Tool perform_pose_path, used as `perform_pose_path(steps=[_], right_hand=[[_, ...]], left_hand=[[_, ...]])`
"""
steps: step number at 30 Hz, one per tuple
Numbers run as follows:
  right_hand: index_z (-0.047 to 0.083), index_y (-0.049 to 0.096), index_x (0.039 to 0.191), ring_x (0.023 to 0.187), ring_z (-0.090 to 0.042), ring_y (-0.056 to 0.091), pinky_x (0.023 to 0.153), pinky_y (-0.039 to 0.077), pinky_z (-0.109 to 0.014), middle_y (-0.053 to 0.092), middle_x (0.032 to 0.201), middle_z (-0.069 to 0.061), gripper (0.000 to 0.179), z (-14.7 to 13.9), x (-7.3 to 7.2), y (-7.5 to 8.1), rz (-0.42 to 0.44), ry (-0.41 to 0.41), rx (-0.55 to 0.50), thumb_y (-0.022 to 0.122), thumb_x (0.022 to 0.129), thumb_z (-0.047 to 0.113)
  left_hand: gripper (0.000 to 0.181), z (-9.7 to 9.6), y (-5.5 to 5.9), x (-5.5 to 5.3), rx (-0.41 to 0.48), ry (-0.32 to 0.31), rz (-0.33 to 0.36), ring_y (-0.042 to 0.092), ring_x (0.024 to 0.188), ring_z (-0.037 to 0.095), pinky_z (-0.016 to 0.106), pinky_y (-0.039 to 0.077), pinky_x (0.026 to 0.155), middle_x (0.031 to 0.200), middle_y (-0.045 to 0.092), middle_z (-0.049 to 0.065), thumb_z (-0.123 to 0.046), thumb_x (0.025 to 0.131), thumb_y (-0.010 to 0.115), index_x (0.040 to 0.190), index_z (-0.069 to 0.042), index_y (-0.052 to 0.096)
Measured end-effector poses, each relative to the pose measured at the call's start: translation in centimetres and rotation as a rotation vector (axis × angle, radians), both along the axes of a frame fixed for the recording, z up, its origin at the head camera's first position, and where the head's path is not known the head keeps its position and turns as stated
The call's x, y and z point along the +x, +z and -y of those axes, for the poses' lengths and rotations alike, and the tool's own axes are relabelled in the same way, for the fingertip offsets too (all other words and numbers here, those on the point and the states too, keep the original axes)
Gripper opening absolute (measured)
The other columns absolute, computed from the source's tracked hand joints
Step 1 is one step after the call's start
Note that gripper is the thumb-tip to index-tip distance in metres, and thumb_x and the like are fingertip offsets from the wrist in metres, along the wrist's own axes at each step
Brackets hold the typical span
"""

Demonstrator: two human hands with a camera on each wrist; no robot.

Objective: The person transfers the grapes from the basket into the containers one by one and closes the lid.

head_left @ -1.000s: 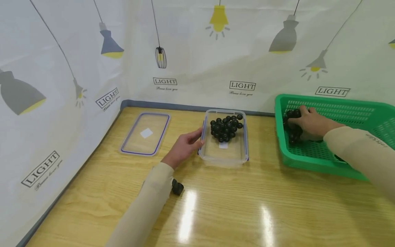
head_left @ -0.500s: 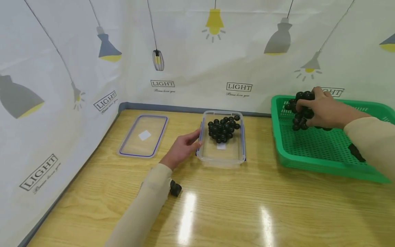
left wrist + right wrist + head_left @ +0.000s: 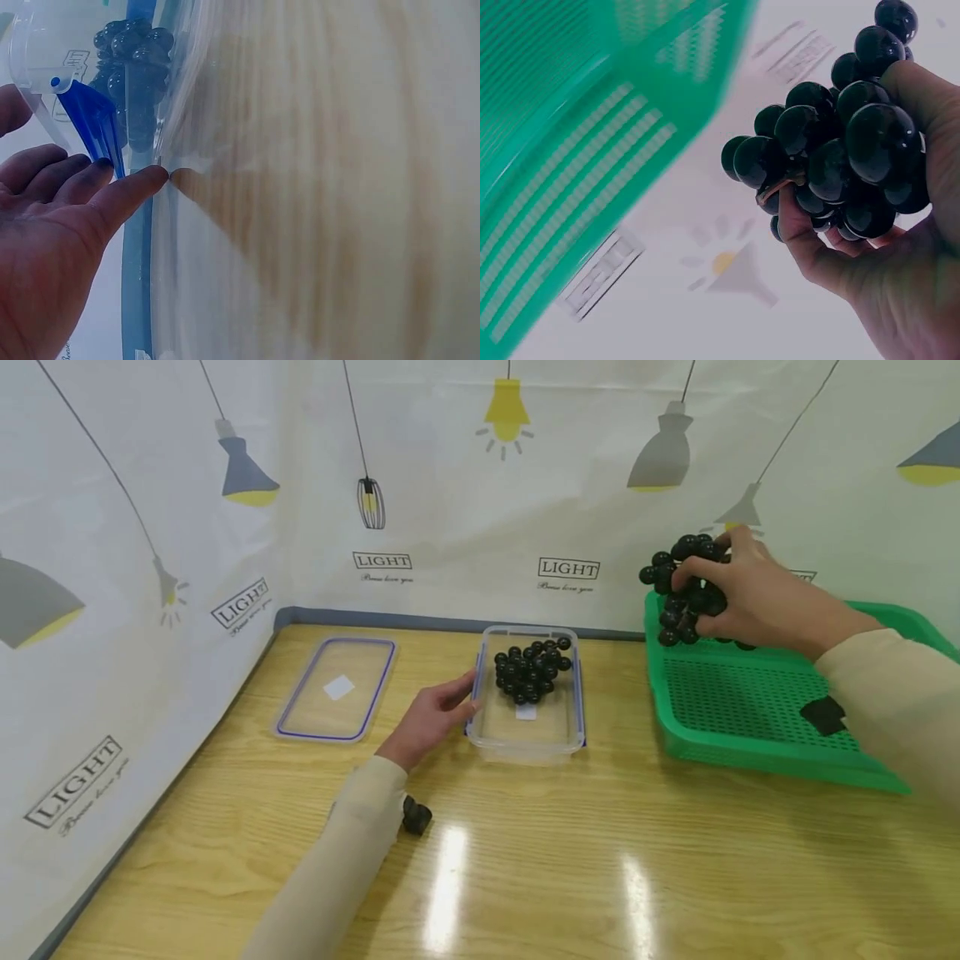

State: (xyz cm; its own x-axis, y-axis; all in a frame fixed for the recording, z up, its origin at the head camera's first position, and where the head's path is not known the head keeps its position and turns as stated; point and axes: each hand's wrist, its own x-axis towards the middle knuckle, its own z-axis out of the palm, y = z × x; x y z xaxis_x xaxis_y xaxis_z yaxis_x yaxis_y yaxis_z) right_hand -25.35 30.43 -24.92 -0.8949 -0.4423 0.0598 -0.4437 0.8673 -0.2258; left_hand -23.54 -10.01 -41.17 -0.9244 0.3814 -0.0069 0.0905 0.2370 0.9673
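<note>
My right hand (image 3: 772, 597) grips a bunch of dark grapes (image 3: 671, 589) above the left end of the green basket (image 3: 682, 743). In the right wrist view a short brown stem shows among the grapes (image 3: 829, 161), with the thumb and fingers around them. My left hand (image 3: 429, 720) rests against the left side of a clear plastic container (image 3: 525, 747), its fingers fairly straight near a blue side clip (image 3: 94, 124). Another bunch of dark grapes (image 3: 528, 672) lies inside the container, towards its back.
A clear lid with a blue seal (image 3: 337, 689) lies flat to the left of the container. The basket stands at the right of the wooden table (image 3: 525, 860). Behind and to the left rises a white backdrop (image 3: 450, 460) printed with lamps.
My right hand has lifted the bunch of grapes up out of the basket and above its rim. The left hand has stayed at the container. The head view has shifted slightly.
</note>
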Motion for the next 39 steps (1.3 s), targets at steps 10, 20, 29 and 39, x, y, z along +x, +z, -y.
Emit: perform_pose_path(steps=[10,20,29,39], right_hand=[[0.024,0.057,0.122,0.123,-0.046,0.034,0.076,0.048,-0.052,0.016,0.146,-0.028,0.042,7.6,1.9,-1.1,0.040,0.144,-0.032,0.068,0.085,0.006],[0.027,0.057,0.120,0.110,-0.035,0.043,0.061,0.047,-0.036,0.020,0.147,-0.023,0.042,12.6,0.9,-3.7,0.100,0.236,0.011,0.072,0.086,0.008],[0.029,0.059,0.117,0.110,-0.032,0.042,0.072,0.053,-0.039,0.028,0.137,-0.017,0.043,15.1,0.5,-5.3,0.161,0.294,0.047,0.075,0.083,0.007],[0.030,0.060,0.117,0.106,-0.031,0.047,0.070,0.054,-0.038,0.033,0.129,-0.013,0.043,16.5,0.1,-7.0,0.185,0.329,0.115,0.077,0.083,0.010]], left_hand=[[0.056,-0.1,-0.2,-0.2,-0.005,0.002,0.001,0.032,0.141,0.021,0.034,0.030,0.112,0.154,0.035,0.005,-0.014,0.101,0.059,0.152,-0.009,0.036],[0.057,-0.3,0.0,0.0,-0.013,0.021,0.003,0.036,0.138,0.019,0.031,0.033,0.110,0.153,0.037,0.004,-0.014,0.100,0.060,0.151,-0.010,0.036],[0.055,-0.4,-0.1,-0.2,-0.021,0.031,-0.009,0.036,0.139,0.020,0.032,0.030,0.112,0.152,0.039,0.006,-0.010,0.099,0.060,0.150,-0.008,0.039],[0.055,-0.4,0.1,0.0,-0.061,0.035,0.001,0.035,0.139,0.018,0.033,0.031,0.112,0.153,0.038,0.003,-0.015,0.101,0.058,0.151,-0.013,0.038]])
